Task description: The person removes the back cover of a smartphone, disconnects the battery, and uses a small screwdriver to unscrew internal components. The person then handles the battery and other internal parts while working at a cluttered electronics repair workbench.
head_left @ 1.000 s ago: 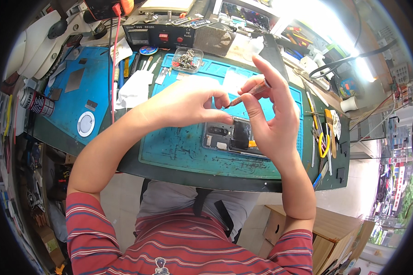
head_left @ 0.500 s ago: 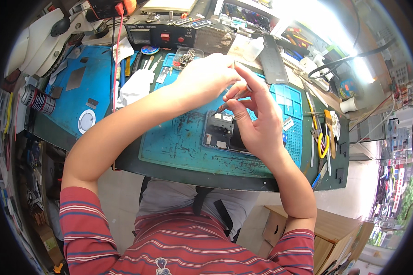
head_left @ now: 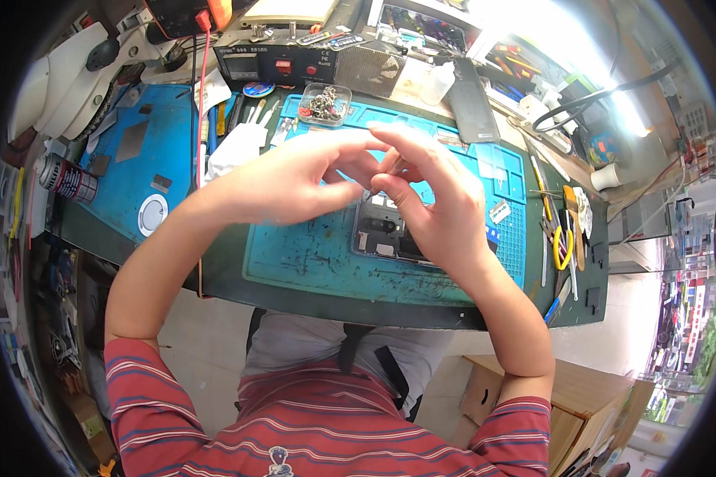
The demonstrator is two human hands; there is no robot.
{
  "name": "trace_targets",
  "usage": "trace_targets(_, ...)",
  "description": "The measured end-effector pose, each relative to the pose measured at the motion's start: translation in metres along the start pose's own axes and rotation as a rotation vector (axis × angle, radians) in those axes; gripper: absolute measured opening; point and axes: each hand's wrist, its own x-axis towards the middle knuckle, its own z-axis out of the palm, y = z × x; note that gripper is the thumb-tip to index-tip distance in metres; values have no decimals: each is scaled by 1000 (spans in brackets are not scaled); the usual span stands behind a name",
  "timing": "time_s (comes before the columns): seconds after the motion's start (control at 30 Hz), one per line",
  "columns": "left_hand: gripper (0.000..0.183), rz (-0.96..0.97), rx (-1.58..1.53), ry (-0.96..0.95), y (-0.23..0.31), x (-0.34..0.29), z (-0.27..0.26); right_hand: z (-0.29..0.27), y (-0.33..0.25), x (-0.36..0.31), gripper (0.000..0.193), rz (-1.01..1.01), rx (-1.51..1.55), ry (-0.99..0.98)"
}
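An opened phone (head_left: 383,226) lies on the blue-green work mat (head_left: 310,266), its inner parts facing up. Above it, my right hand (head_left: 445,203) pinches a slim screwdriver (head_left: 394,165) between thumb and fingers, the dark tip pointing down to the left over the phone's upper edge. My left hand (head_left: 294,179) hovers just left of the tool, thumb and fingers apart, its fingertips close to those of my right hand. I see nothing held in it. Part of the phone is hidden behind my right hand.
A clear box of small metal parts (head_left: 324,105) stands at the mat's far edge. Yellow-handled pliers (head_left: 562,248) and other tools lie on the right. A spray can (head_left: 68,176) is far left. Behind are a black device with a red switch (head_left: 282,66) and a dark flat panel (head_left: 473,103).
My left hand has come back toward me and to the left, lower over the mat, its fingers parting. The box of metal parts is now uncovered. My right hand has shifted slightly left.
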Motion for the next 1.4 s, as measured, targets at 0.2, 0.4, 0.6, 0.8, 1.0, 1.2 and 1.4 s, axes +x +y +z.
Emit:
trace_targets(0.2,42,77,-6,100,-11,1,9,-4,-7,9,50,25,-167,-48)
trace_targets(0.4,46,126,186,240,-24,6,13,-2,-11,16,47,-106,-295,15)
trace_targets(0.6,51,129,150,245,-24,12,23,-1,-8,13,49,98,-86,-41)
trace_targets(0.8,48,98,31,214,-22,6,20,-4,-13,17,49,-19,-146,-35)
trace_targets(1.0,49,27,197,263,-18,8,23,1,-4,15,50,-46,-150,21)
trace_targets(1.2,47,195,-44,293,-21,9,26,0,-11,12,50,123,120,-10)
trace_targets(1.4,37,134,199,276,-27,8,21,-3,-8,15,47,-40,-162,13)
